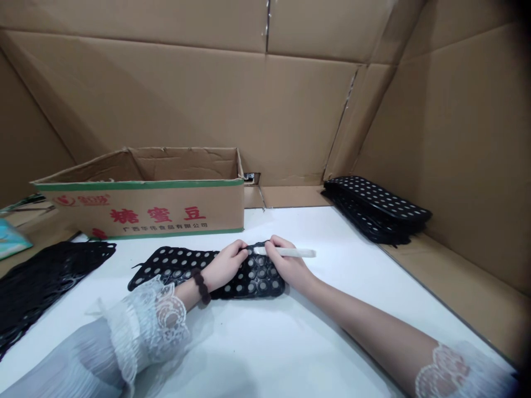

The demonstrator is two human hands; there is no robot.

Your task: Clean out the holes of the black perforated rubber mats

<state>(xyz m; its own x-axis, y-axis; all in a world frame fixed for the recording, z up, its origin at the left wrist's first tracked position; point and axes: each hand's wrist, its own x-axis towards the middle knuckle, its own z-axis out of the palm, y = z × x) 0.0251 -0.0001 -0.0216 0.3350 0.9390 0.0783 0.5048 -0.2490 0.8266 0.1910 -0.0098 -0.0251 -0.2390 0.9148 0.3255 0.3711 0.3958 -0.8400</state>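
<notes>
A black fabric strip with rows of pale round dots (261, 281) lies flat on the white table in front of me. My left hand (226, 266) rests on it, thumb and fingers pinching near its upper edge. In my right hand (286, 260) is a slim white pen-like tool (299, 252). Its tip points left onto the strip's upper edge, close to my left thumb. The right fingers are closed round the tool; its exact kind is unclear.
An open cardboard box (145, 207) with red lettering stands behind, to the left. Black dotted pieces (377, 204) are stacked at the right. A heap of black material (50, 282) lies at the left, near a teal packet (12, 237). Cardboard walls (207, 94) surround the white table (265, 348).
</notes>
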